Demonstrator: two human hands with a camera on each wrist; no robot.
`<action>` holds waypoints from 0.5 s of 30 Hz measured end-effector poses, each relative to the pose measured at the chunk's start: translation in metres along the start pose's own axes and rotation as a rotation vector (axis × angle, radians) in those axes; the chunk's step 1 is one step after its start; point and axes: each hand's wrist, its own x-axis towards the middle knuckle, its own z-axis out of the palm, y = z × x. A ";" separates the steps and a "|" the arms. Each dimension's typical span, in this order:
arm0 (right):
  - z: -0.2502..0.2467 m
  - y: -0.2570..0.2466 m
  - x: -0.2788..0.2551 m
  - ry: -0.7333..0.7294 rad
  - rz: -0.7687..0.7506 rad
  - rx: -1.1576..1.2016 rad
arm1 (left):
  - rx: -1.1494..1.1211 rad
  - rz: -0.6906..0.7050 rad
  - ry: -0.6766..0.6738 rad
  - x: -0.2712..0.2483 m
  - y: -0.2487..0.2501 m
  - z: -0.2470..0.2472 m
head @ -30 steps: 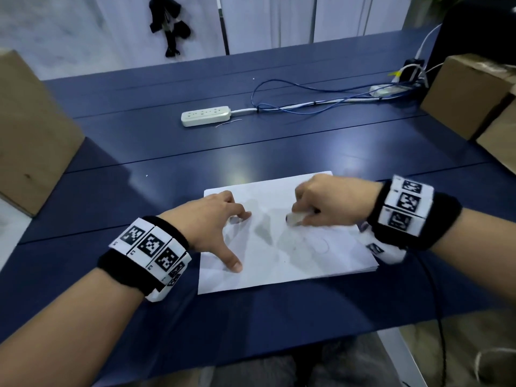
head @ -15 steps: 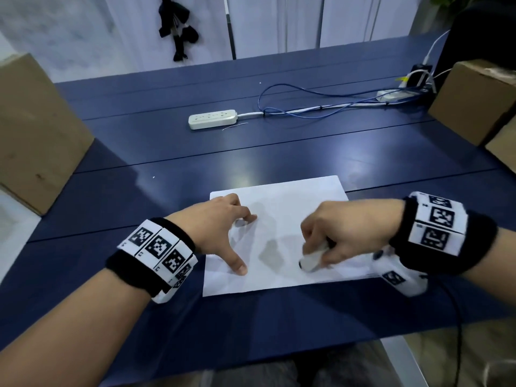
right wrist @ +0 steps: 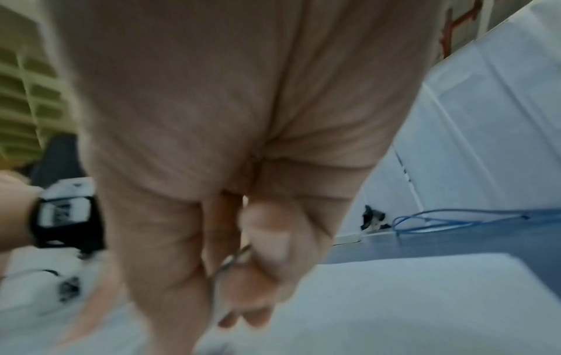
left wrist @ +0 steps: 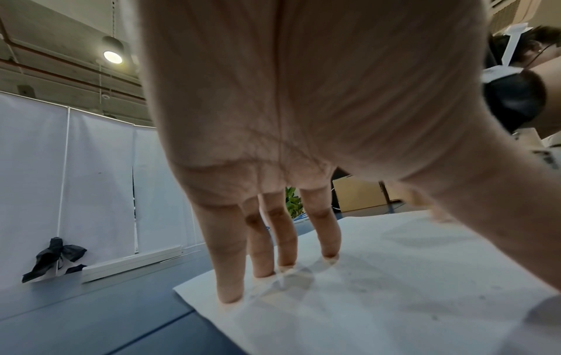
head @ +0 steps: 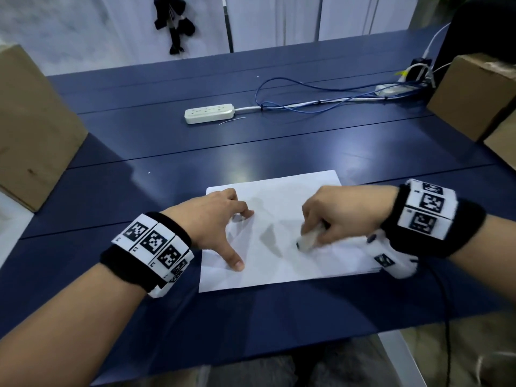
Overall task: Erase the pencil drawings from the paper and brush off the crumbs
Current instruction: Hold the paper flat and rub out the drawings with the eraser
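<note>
Paper (head: 282,272), one blank sheet (no legible writing), lower centre: left hand (head: 208,219) presses with spread straight fingers; right hand (head: 340,212) grips one eraser (head: 307,241).

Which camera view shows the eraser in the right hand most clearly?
The head view. There the white eraser sticks out of the right hand, its tip on the paper. The right wrist view is blurred and the fingers hide nearly all of it. The left wrist view does not show it.
</note>
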 end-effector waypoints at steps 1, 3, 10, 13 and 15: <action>-0.002 0.006 0.004 0.079 0.063 -0.038 | 0.004 0.000 -0.001 0.000 0.000 0.000; 0.000 0.017 0.008 0.214 0.130 -0.088 | 0.009 0.001 -0.005 -0.001 0.000 0.000; -0.002 -0.013 -0.008 -0.121 -0.087 0.082 | 0.002 0.001 0.001 -0.001 0.001 0.000; -0.008 0.006 0.007 0.064 0.058 -0.021 | 0.010 0.007 0.001 -0.001 0.001 0.000; -0.009 0.019 0.011 0.169 0.144 -0.090 | 0.021 0.007 -0.003 -0.001 0.002 -0.001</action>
